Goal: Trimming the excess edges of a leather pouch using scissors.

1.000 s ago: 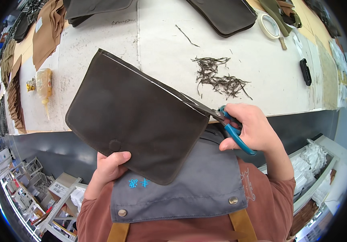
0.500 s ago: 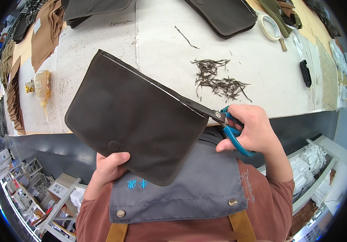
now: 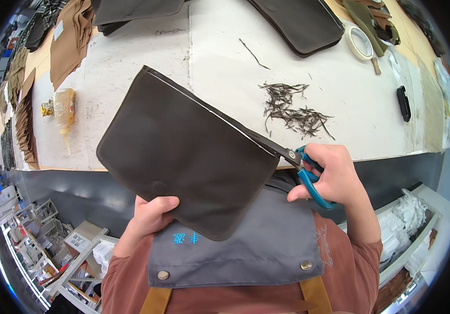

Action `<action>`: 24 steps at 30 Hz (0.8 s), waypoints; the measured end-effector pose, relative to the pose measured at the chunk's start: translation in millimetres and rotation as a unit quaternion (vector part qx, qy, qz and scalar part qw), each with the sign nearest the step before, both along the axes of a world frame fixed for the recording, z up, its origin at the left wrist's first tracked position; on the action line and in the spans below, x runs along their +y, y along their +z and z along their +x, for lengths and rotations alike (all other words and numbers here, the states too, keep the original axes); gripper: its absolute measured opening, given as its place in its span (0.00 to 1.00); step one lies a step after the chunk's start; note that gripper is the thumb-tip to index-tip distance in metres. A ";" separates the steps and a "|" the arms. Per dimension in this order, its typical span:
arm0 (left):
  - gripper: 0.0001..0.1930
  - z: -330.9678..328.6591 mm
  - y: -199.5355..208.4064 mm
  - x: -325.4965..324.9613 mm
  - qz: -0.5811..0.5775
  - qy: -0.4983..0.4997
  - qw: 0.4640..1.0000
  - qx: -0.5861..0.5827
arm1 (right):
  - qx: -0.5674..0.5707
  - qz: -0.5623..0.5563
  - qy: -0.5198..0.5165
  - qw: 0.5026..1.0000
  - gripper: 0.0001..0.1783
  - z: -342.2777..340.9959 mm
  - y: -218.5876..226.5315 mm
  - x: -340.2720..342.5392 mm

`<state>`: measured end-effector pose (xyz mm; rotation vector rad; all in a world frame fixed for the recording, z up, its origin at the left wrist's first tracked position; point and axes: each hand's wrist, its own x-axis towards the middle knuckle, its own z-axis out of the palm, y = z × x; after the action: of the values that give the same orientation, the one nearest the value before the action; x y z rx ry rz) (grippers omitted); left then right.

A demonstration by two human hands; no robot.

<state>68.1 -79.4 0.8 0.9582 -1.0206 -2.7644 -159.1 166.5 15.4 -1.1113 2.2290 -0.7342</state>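
Observation:
My left hand [image 3: 152, 213] grips a dark brown leather pouch [image 3: 188, 157] by its lower edge, thumb on top and the other fingers hidden beneath. The pouch is tilted in front of my grey apron [image 3: 235, 246], with a pale line along its upper long edge. At its right corner, my right hand [image 3: 334, 170] is closed round a pair of scissors [image 3: 316, 193] with teal handles. Their handles are spread, and the blades lie along the upper edge, partly hidden by the leather. Dark thin trimmings [image 3: 293, 112] lie in a loose pile on the table beyond the scissors.
More dark leather pieces [image 3: 300, 23] lie at the far side of the white-covered table [image 3: 225, 57]. A tape roll [image 3: 360, 43] and a black cutter-like tool [image 3: 403, 103] are at right. Brown leather pieces [image 3: 70, 44] and a plastic bottle [image 3: 64, 107] are at left.
The whole view has shifted, so the table and its things appear slightly farther right. The pouch, scissors and both hands keep nearly the same places relative to each other.

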 end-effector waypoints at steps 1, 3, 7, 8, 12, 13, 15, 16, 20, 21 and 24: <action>0.24 -0.5 1.1 0.4 -0.005 0.003 1.000 -0.001 | 0.000 0.000 -0.003 1.000 0.38 0.2 -0.9 0.5; 0.29 -2.8 3.6 2.4 -0.044 -0.010 0.996 -0.082 | 0.000 -0.006 -0.002 1.000 0.38 0.9 -2.6 1.7; 0.28 -3.8 3.3 2.3 -0.027 -0.010 0.997 -0.077 | -0.012 -0.017 -0.018 1.000 0.39 2.6 -6.7 3.9; 0.28 -4.1 3.2 2.3 -0.023 -0.009 0.997 -0.069 | -0.015 -0.016 -0.023 1.000 0.39 2.8 -7.6 3.7; 0.28 -3.8 0.6 0.8 -0.016 -0.007 0.998 -0.058 | -0.029 -0.016 -0.036 0.999 0.39 4.6 -10.6 2.2; 0.28 -3.6 0.1 0.3 -0.017 -0.006 0.998 -0.058 | -0.028 -0.017 -0.036 0.999 0.39 5.0 -11.3 2.1; 0.27 -3.1 -1.4 -0.6 -0.017 -0.008 0.998 -0.054 | -0.033 -0.027 -0.040 0.998 0.38 5.6 -12.7 2.2; 0.27 -2.7 -2.8 -2.0 -0.018 -0.008 0.998 -0.053 | -0.033 -0.029 -0.039 0.998 0.38 6.0 -13.5 2.4; 0.22 -1.3 -6.8 -4.8 0.031 -0.031 0.999 0.027 | -0.042 -0.040 -0.056 0.997 0.39 6.5 -16.3 3.2; 0.23 -2.2 -6.6 -5.3 0.036 -0.036 0.998 0.034 | -0.042 -0.046 -0.064 0.996 0.39 6.2 -16.7 3.6; 0.24 -6.3 -4.7 -2.6 0.042 -0.014 0.999 0.017 | -0.024 -0.061 -0.090 0.994 0.40 4.9 -20.9 10.6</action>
<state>61.9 -82.0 -3.9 0.9100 -0.9256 -2.8570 -154.2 177.1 -5.5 -0.9460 2.2891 -0.9729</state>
